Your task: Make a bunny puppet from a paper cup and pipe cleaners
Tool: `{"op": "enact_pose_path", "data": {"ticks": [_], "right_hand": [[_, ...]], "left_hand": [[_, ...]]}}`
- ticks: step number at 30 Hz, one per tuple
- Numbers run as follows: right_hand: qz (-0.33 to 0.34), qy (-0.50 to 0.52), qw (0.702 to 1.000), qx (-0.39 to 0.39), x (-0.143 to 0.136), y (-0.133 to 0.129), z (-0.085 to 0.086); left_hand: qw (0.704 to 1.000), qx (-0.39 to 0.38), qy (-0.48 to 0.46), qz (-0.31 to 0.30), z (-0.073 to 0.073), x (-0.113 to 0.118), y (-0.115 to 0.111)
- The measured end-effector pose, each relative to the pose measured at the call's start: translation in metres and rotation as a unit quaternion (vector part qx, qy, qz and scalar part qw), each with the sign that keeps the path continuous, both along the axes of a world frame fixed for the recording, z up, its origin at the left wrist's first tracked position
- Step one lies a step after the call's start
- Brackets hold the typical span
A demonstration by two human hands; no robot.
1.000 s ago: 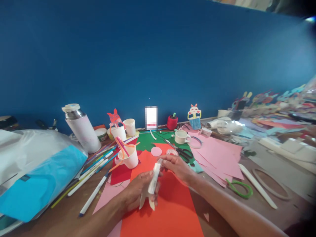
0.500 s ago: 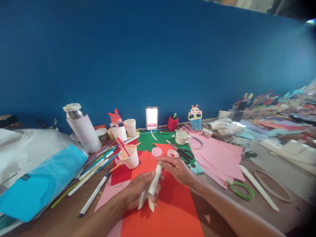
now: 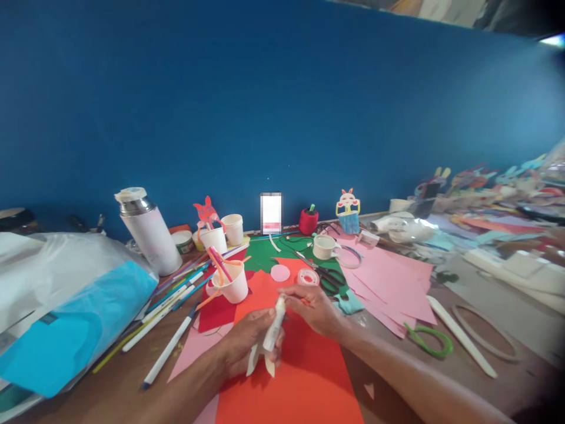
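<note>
My left hand (image 3: 249,340) is closed around a small white glue tube (image 3: 274,327), held tilted with its narrow tip up and to the right. In the same hand, a cream paper cut-out (image 3: 268,365) pokes out below the fingers in two pointed strips. My right hand (image 3: 311,306) has its fingers pinched together right beside the tube's tip; what lies between them is hidden. Both hands are above a large orange-red paper sheet (image 3: 315,371). Just beyond them are a pink paper circle (image 3: 280,272) and a roll of tape (image 3: 308,277).
White cups (image 3: 232,284) with paper figures and sticks stand on the left, near markers (image 3: 170,350) and a flask (image 3: 150,235). Black-handled scissors (image 3: 331,280), a white mug (image 3: 324,247) and pink sheets (image 3: 397,282) lie to the right. A blue wall (image 3: 282,106) rises behind.
My right fingers have shifted slightly left around the tube's tip. The tube's upper end looks narrower than before and sits a little lower. The left hand keeps its hold.
</note>
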State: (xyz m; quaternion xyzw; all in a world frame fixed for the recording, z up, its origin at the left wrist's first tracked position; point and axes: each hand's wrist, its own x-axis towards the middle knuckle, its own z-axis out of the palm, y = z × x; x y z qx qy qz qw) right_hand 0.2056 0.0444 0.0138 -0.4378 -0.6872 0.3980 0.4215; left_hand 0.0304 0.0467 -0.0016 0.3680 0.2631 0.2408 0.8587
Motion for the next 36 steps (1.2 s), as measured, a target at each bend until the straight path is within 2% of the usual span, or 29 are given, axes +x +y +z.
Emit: {"op": "enact_pose_path", "data": {"ticks": [4, 8, 11, 12, 14, 16, 18, 22, 26, 29, 31, 34, 36], "right_hand": [[-0.005, 0.069, 0.996, -0.050, -0.003, 0.003, -0.004], [-0.012, 0.137, 0.989, -0.052, 0.002, 0.014, -0.006], [-0.093, 0.169, 0.981, -0.029, 0.018, 0.029, -0.006], [-0.138, 0.171, 0.976, -0.012, 0.025, 0.035, -0.007], [-0.223, 0.131, 0.965, 0.038, 0.039, 0.047, -0.008], [-0.272, 0.034, 0.958, 0.081, 0.051, 0.056, -0.011], [-0.288, -0.045, 0.950, 0.112, 0.058, 0.061, -0.017], [-0.297, -0.093, 0.942, 0.125, 0.063, 0.066, -0.031], [-0.296, -0.132, 0.933, 0.158, 0.063, 0.064, -0.032], [-0.276, -0.206, 0.903, 0.257, 0.052, 0.052, -0.021], [-0.221, -0.255, 0.891, 0.304, 0.040, 0.039, -0.012], [-0.080, -0.303, 0.874, 0.371, 0.021, 0.019, -0.001], [-0.032, -0.305, 0.868, 0.390, 0.014, 0.010, 0.004]], "left_hand": [[1.000, -0.021, -0.002, 0.001, 0.004, 0.001, 0.002], [0.997, -0.064, -0.033, 0.018, 0.003, -0.001, 0.004], [0.992, -0.092, -0.077, 0.030, 0.000, -0.003, 0.005], [0.991, -0.097, -0.089, 0.030, 0.000, -0.003, 0.005], [0.988, -0.103, -0.109, 0.028, 0.001, -0.004, 0.005], [0.986, -0.110, -0.120, 0.029, 0.002, -0.004, 0.006], [0.985, -0.118, -0.122, 0.030, 0.004, -0.004, 0.006], [0.985, -0.123, -0.110, 0.043, 0.007, -0.003, 0.005], [0.984, -0.128, -0.113, 0.052, 0.008, -0.002, 0.004], [0.981, -0.133, -0.130, 0.055, 0.006, -0.002, 0.004], [0.979, -0.135, -0.137, 0.065, 0.004, -0.002, 0.004], [0.980, -0.123, -0.128, 0.091, 0.002, -0.003, 0.005], [0.982, -0.106, -0.120, 0.102, 0.003, -0.003, 0.006]]}}
